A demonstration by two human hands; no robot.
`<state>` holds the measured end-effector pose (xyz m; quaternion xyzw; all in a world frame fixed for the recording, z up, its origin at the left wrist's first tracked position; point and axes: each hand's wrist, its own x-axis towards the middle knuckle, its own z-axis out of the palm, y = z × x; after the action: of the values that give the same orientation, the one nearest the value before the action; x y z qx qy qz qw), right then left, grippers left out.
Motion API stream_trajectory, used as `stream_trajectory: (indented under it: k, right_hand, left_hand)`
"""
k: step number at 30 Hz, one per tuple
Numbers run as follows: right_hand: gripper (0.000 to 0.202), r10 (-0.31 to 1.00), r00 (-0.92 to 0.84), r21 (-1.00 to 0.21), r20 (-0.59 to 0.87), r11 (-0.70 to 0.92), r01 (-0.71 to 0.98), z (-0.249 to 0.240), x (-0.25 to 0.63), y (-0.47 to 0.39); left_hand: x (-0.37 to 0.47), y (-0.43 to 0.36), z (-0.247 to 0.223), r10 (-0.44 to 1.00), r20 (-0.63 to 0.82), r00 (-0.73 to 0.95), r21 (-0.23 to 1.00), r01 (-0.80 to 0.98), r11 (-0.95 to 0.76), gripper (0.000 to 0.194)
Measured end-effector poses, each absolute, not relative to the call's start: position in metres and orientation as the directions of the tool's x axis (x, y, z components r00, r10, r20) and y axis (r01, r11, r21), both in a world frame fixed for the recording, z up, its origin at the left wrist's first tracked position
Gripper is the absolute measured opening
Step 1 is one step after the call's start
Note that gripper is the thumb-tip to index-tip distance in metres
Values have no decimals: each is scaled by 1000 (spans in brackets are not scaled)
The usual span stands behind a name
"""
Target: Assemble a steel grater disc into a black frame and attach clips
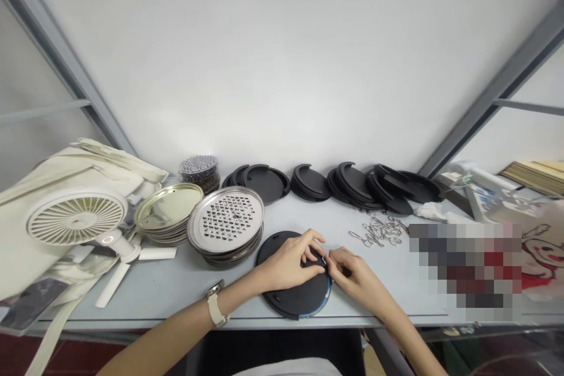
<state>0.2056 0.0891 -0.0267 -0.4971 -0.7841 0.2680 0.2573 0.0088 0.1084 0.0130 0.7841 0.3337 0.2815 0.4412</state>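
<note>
A black round disc lies near the table's front edge, with a blue strip showing along its lower right rim. My left hand rests on top of it, thumb and forefinger apart around a small metal hook near the right rim. At that rim my right hand has its fingertips pinched together on the hook; its far end is hidden by the fingers. To the right lies a loose heap of silvery metal hooks.
Left of the disc stand stacked perforated metal discs and gold-coloured metal lids. Black round trays with cut-out rims line the wall. A white fan and cream bag sit at left. A blurred patch covers part of the right side.
</note>
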Motion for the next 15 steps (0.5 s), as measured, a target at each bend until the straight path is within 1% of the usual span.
stream_trajectory:
  k: [6, 11, 15]
  right_hand:
    - [35, 917, -363, -658, 163, 375, 653, -25, 202, 88]
    - [34, 915, -364, -662, 173, 381, 645, -25, 201, 89]
    - [34, 909, -376, -655, 179, 395, 644, -23, 202, 88]
  left_hand:
    - [8, 110, 12, 768, 143, 624, 886, 265, -380, 42]
    - [8, 110, 13, 771, 143, 620, 882, 273, -383, 36]
    - [9, 110, 12, 772, 153, 617, 881, 269, -389, 37]
